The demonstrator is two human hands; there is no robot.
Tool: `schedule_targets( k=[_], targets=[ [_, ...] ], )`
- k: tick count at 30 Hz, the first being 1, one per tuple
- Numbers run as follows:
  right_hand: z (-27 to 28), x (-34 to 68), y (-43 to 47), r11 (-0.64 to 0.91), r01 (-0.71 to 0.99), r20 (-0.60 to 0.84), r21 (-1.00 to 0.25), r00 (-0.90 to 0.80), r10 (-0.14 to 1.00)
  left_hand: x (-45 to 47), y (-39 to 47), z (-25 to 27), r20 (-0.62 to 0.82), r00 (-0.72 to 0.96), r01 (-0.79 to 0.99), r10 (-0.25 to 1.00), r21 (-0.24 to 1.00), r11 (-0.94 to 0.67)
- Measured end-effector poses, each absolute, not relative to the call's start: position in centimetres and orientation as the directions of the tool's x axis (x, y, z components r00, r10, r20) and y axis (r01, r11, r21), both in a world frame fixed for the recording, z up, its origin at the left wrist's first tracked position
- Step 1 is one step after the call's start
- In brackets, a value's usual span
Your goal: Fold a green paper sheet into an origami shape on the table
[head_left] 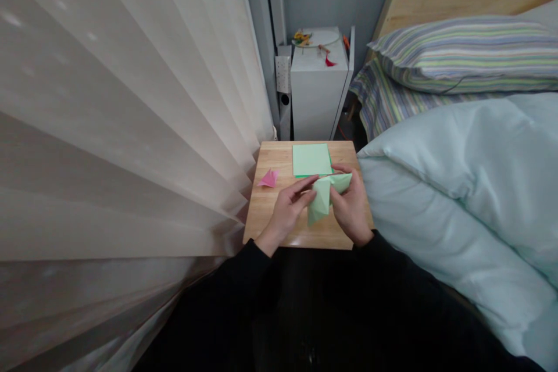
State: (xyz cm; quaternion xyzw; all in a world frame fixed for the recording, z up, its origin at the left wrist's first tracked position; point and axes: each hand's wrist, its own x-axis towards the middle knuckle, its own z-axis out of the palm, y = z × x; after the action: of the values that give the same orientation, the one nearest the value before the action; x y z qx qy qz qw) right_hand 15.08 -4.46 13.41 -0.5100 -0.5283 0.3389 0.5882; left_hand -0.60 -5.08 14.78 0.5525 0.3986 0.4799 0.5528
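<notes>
A partly folded sheet of light green origami paper (321,197) is held up over the small wooden table (261,224). My left hand (290,206) pinches its left side, thumb in front and fingers behind. On the other side, my right hand (351,204) grips the paper with the thumb pressed on its face. Beyond my hands lies a stack of square green paper (311,160), its near right corner close to my right fingers. A folded pink paper piece (269,178) rests on the table to the left of my left hand.
A pale pleated curtain (131,99) hangs close along the left. To the right is a bed with a light blue quilt (457,186) and a striped pillow (471,55). Behind the table stands a white cabinet (320,93) with small ornaments on top.
</notes>
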Motion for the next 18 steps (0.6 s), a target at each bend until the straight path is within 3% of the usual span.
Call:
schedule_targets(
  k=[6, 12, 18],
  targets=[
    [12.1, 15.2, -4.1, 0.244, 0.039, 0.243, -0.969, -0.035, 0.969, -0.5, -4.6, 13.6, 0.063, 0.417, -0.150, 0.907, 0.989, 0.000],
    [12.0, 15.6, -4.1, 0.338, 0.297, 0.349, -0.893, -0.015, 0.937, -0.4, -5.1, 13.6, 0.009, 0.401, -0.094, 0.916, 0.995, 0.032],
    [13.7, 16.0, -4.6, 0.422, 0.342, 0.453, -0.840, 0.014, 0.891, -1.1, -4.8, 14.3, 0.015, 0.387, -0.068, 0.922, 0.998, 0.012]
  ],
)
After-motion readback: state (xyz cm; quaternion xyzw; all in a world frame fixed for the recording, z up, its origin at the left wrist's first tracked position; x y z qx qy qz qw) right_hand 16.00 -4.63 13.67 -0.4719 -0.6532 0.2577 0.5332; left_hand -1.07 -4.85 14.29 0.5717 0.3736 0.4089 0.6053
